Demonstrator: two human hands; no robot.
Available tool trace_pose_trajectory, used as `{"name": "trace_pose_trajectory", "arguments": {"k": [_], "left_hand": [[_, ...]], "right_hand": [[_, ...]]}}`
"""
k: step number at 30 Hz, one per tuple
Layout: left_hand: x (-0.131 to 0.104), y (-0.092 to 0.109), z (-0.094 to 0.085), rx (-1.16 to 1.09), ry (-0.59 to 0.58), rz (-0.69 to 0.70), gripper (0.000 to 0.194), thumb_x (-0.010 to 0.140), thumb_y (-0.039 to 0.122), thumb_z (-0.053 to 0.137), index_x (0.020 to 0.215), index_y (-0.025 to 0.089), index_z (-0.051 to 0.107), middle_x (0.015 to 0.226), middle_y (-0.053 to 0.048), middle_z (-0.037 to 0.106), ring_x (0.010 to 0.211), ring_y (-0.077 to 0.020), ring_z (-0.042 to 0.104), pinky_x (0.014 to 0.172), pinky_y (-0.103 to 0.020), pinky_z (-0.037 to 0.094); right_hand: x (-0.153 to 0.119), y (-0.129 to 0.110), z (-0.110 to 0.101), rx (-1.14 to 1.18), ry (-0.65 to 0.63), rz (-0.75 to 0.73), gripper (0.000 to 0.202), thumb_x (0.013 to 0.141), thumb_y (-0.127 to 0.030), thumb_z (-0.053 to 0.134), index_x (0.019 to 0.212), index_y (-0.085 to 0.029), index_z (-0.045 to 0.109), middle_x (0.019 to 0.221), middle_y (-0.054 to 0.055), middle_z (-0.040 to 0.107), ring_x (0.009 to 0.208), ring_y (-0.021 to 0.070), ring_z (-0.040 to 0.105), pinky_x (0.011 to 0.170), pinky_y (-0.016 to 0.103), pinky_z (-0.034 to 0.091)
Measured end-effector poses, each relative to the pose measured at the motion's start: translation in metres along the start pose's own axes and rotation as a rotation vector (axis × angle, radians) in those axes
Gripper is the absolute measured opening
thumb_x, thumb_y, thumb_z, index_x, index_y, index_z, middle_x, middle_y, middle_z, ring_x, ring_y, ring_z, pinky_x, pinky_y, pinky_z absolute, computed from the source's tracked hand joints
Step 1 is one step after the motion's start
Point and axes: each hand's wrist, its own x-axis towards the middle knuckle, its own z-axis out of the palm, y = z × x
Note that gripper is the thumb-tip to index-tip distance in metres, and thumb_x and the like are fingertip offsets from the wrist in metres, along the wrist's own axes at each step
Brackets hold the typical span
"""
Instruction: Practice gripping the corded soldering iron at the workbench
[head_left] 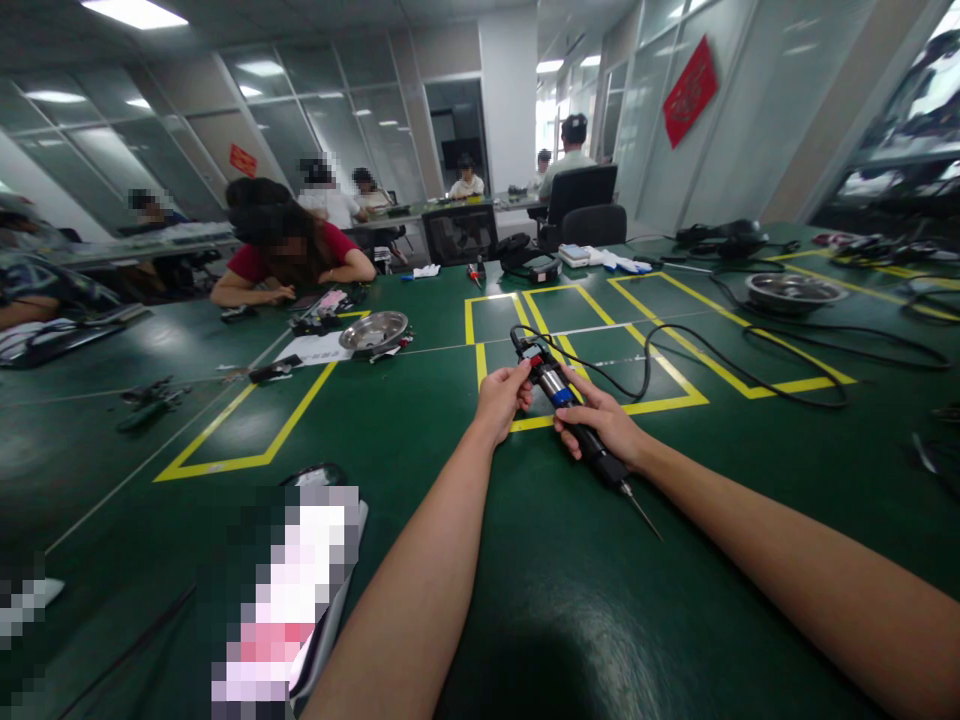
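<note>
An electric screwdriver (557,386) with a black grip, a blue ring and a silver section lies slantwise across my hands. My right hand (600,420) is wrapped around its black body. At the cord end, my left hand (504,400) pinches the tool beside a small red part. The thin metal bit (642,512) points down and toward me on the right, above the green table. From the tool's far end a black cord (649,345) loops away to the right.
Yellow tape rectangles (592,408) mark the green table (420,430). A metal bowl (373,333) stands at left, another bowl (793,292) at right. A pixelated phone-like device (300,590) lies near left. Across the table sits a person in a red top (341,245).
</note>
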Motion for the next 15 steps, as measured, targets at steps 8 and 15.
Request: {"name": "trace_pose_trajectory", "arguments": {"k": [8,15], "left_hand": [[0.0022,-0.0031,-0.0011,0.021,0.013,0.023,0.049,0.071,0.058,0.078,0.069,0.015,0.055,0.057,0.001,0.056,0.040,-0.0074,0.050,0.037,-0.020,0.034],[0.0008,0.0012,-0.0024,-0.084,-0.049,-0.050,0.046,0.076,0.056,0.075,0.073,0.014,0.058,0.061,-0.001,0.058,0.044,-0.0084,0.053,0.040,-0.021,0.036]], "right_hand": [[-0.0012,-0.0023,0.0005,-0.007,-0.006,0.016,0.105,0.081,-0.021,0.069,0.162,-0.034,0.003,0.073,-0.002,0.067,0.049,0.0143,0.059,0.043,0.025,0.050],[0.0010,-0.0005,-0.0019,0.016,0.013,0.009,0.104,0.080,-0.023,0.070,0.162,-0.034,0.007,0.073,-0.002,0.067,0.049,0.0143,0.059,0.043,0.026,0.050]]}}
